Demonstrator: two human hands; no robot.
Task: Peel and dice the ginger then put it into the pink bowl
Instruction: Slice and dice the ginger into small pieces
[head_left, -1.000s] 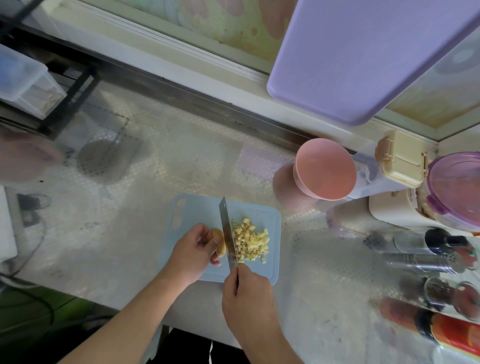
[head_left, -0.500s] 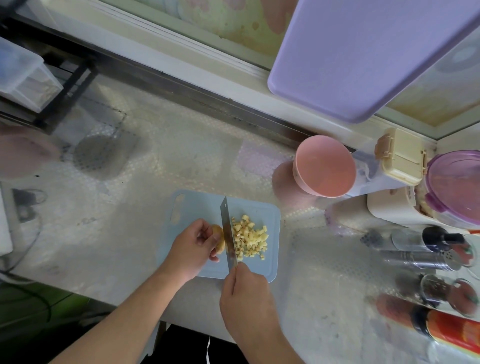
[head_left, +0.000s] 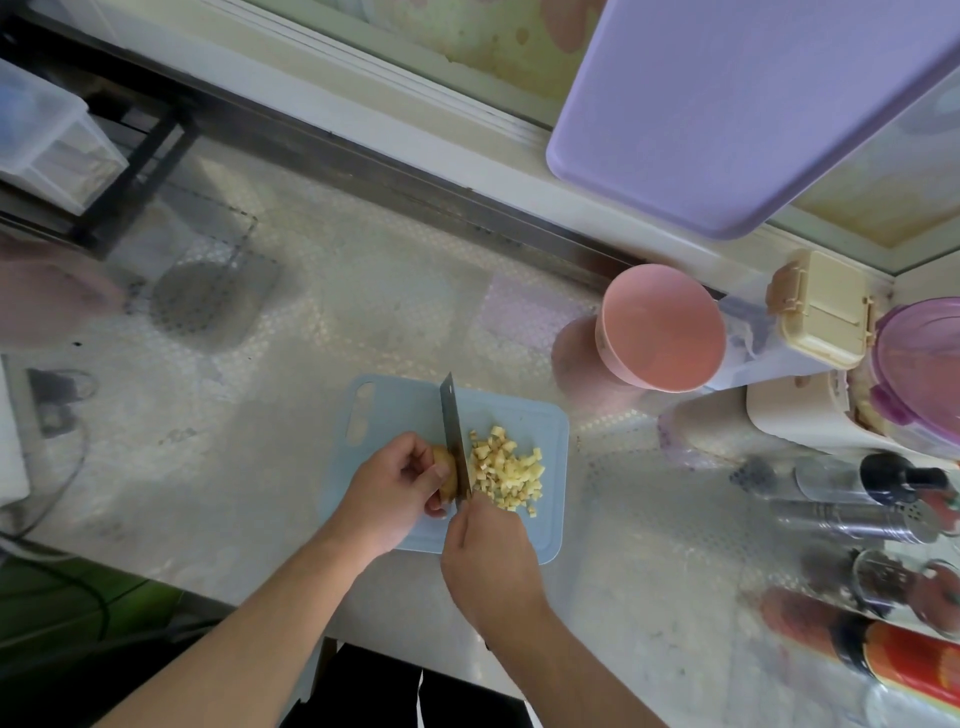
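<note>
A pale blue cutting board (head_left: 395, 410) lies on the counter near its front edge. My left hand (head_left: 392, 486) holds the remaining piece of ginger (head_left: 447, 470) on the board, fingers curled round it. My right hand (head_left: 488, 558) grips the handle of a knife (head_left: 456, 434), whose blade stands on edge against the ginger's right side. A pile of diced ginger (head_left: 509, 470) lies just right of the blade. The pink bowl (head_left: 660, 327) stands behind the board to the right, with nothing visible inside.
A large lilac board (head_left: 737, 109) leans over the back right. Right of the bowl stand a cream lidded box (head_left: 821, 306), a purple-lidded container (head_left: 919, 358) and several shakers and bottles (head_left: 857, 519). A black rack (head_left: 135, 161) stands at the back left.
The knife has shifted slightly left, closer against the ginger piece, with the diced pile a little larger. Both hands keep their grips; the view has barely shifted.
</note>
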